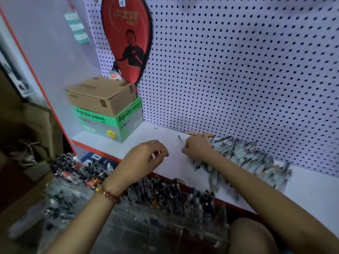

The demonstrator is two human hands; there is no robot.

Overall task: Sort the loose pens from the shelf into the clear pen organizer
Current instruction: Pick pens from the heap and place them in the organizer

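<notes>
Right hand [199, 148] rests on the loose pens [247, 158], can't tell if it's gripping any; left hand [146, 156] just beside, loosely curled, empty.

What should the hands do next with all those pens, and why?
Probably the right hand, resting on the heap of loose grey pens on the white shelf, should pinch a few and lower them into the clear plastic pen organizer in front; the left hand looks empty and the heap is large.
</notes>
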